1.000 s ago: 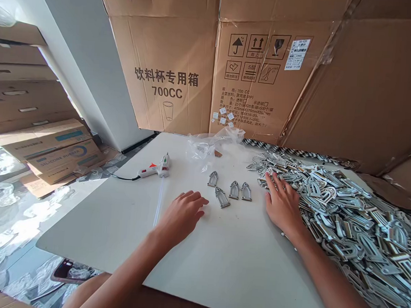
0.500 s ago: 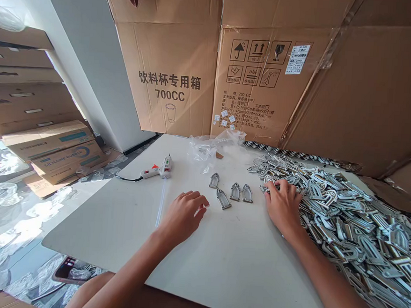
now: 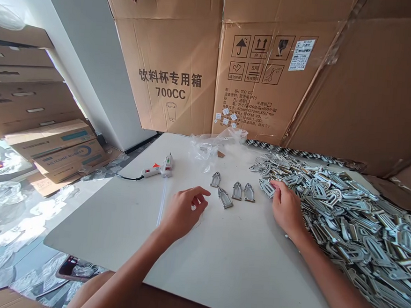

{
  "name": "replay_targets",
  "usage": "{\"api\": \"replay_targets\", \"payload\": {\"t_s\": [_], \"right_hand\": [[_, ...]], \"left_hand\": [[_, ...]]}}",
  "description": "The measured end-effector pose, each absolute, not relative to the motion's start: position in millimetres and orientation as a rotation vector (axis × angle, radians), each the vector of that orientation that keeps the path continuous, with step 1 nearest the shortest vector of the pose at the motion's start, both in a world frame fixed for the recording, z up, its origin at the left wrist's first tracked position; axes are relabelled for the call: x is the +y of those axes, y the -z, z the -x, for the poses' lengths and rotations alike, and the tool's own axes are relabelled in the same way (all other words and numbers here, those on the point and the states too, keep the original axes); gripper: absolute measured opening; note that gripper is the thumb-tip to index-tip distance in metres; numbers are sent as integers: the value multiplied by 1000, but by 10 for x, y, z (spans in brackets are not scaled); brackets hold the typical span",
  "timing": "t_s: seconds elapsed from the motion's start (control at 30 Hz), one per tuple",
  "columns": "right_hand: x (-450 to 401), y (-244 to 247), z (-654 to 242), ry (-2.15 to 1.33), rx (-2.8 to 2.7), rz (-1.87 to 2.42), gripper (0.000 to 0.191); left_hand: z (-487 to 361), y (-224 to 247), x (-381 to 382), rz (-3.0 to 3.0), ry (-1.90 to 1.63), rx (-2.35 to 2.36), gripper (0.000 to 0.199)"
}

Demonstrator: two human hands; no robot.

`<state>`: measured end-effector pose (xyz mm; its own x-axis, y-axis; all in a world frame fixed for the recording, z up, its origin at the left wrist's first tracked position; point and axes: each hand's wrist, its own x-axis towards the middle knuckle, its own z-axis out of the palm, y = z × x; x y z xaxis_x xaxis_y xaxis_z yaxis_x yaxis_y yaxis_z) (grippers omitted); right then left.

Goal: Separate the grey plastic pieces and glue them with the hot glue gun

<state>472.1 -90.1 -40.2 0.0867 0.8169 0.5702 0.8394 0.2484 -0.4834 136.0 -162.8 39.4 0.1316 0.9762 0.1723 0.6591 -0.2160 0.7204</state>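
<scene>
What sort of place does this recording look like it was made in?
Probably a small workshop doing manual assembly. A hot glue gun lies on a white work table, beside a large heap of silver-coloured arched pieces, with stacked cardboard cartons nearby.

The right hand (image 3: 286, 210) no longer presses into the pile of arched silver pieces (image 3: 331, 214): it has drawn back toward the pile's left edge, and its fingertips (image 3: 273, 183) now pinch one arched piece (image 3: 267, 188), angled out from the others. The left hand (image 3: 182, 213) has opened from its curled rest, its index finger (image 3: 199, 190) stretching forward above the tabletop
</scene>
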Motion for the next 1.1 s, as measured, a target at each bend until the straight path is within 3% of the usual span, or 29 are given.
{"api": "replay_targets", "payload": {"t_s": [0.27,0.47,0.6,0.8,1.0,1.1], "right_hand": [[-1055,185,-4615,-310,-1458,1419,43],[-1403,29,-4136,-1054,-1215,1133,63],[-1647,53,-3875,-1432,-1211,992,62],[-1706,130,-3816,-1521,-1303,966,52],[-1725,128,-3819,-1528,-1270,1051,64],[-1761,79,-3793,-1559,-1292,1002,60]], "left_hand": [[-1621,-404,-1781,-1794,-999,1394,9],[-1783,-304,-1884,-2142,-1350,1206,15],[-1800,-221,-1898,-2572,-1443,1163,21],[-1814,-192,-1885,-2813,-1766,1081,25],[-1826,-148,-1868,-2915,-1681,1016,21],[-1826,-133,-1862,-2912,-1689,1034,21]]}}
